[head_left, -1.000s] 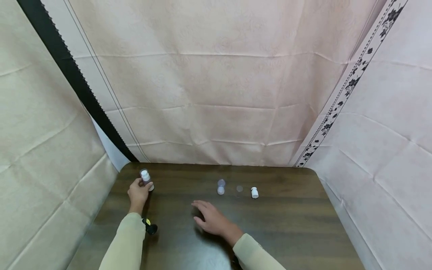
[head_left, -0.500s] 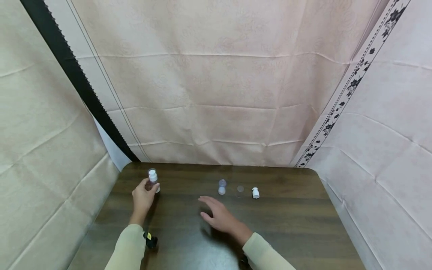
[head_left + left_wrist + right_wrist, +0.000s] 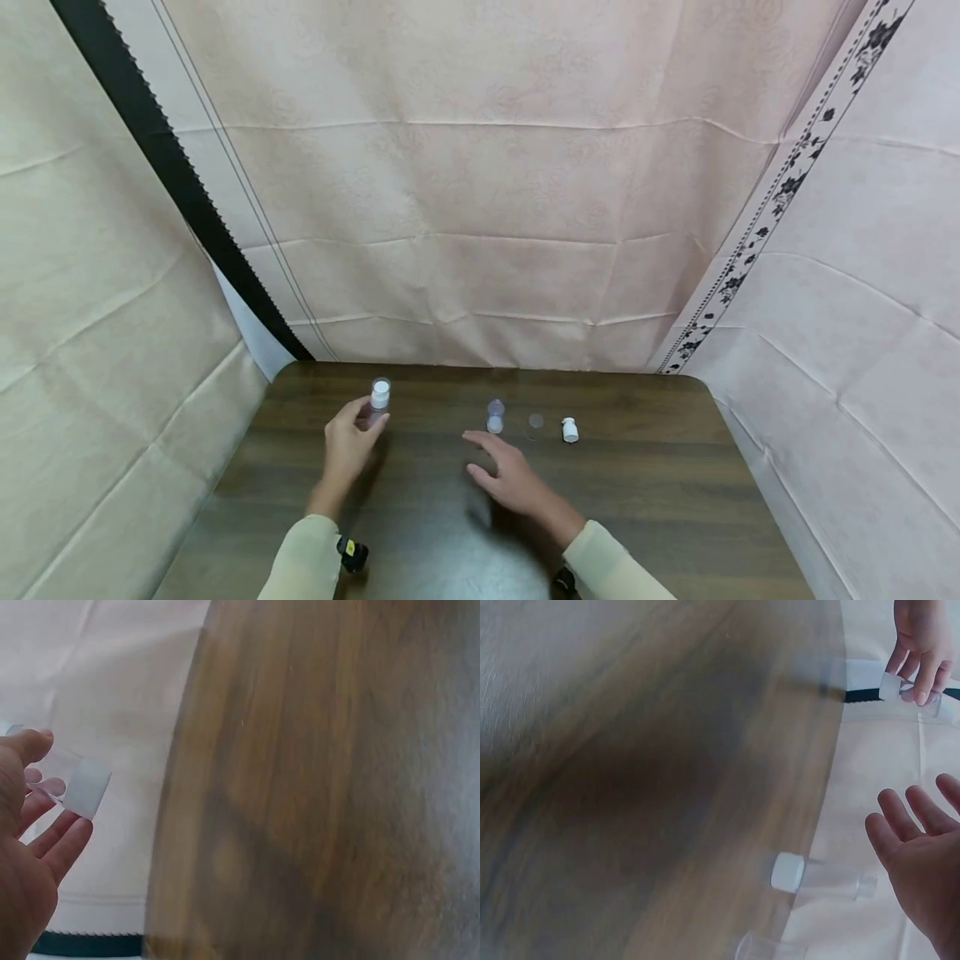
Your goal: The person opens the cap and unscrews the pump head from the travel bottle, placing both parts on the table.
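My left hand (image 3: 348, 450) pinches a small clear container (image 3: 378, 400) with a white part, raised above the table's far left part. In the left wrist view the fingers and thumb of the left hand (image 3: 30, 832) lie around the clear container (image 3: 82, 784), its white end pointing right. Held over the table, my right hand (image 3: 517, 483) has its fingers apart and grips nothing. Just beyond it stands another clear container (image 3: 496, 415) with a white lower part, also seen beside the right hand (image 3: 922, 862) as a clear container (image 3: 829, 877) in the right wrist view.
Right of the standing container are a clear round piece (image 3: 536, 422) and a small white bottle (image 3: 570, 430). The brown wooden table (image 3: 637, 500) ends at a pale cloth (image 3: 465, 183) hanging behind it, with more cloth at both sides.
My left hand has carried its container to the right across the far part of the table. The right hand has also moved right, closer to the standing container, still gripping nothing.
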### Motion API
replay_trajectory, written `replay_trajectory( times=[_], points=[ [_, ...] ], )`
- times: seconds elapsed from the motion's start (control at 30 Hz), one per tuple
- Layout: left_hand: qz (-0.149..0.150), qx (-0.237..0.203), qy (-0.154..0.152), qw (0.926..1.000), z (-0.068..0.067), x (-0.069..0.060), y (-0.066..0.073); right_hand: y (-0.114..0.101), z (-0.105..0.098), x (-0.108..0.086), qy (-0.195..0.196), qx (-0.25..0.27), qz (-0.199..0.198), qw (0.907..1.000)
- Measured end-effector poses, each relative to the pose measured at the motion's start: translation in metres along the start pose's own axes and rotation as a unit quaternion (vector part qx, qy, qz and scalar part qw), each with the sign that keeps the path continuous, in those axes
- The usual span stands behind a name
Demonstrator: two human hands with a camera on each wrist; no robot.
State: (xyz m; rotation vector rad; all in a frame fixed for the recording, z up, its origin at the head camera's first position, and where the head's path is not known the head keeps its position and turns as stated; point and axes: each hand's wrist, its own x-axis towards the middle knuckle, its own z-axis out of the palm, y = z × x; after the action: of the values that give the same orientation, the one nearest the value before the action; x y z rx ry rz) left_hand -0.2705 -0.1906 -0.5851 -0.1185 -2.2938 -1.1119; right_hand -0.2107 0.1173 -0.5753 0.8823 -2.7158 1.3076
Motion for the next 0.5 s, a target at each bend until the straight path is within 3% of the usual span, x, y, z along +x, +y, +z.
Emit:
replay_trajectory(
  times=[0.33, 0.5],
  points=[
    [0.086, -0.017, -0.003, 0.9962, 0.007, 0.002, 0.034, 0.010, -0.023, -0.011, 0.050, 0.005, -0.006, 0.9987],
    [0.130, 0.009, -0.028, 0.9911, 0.011, -0.001, 0.051, 0.013, -0.034, -0.019, 0.070, 0.010, -0.003, 0.9975]
  ],
)
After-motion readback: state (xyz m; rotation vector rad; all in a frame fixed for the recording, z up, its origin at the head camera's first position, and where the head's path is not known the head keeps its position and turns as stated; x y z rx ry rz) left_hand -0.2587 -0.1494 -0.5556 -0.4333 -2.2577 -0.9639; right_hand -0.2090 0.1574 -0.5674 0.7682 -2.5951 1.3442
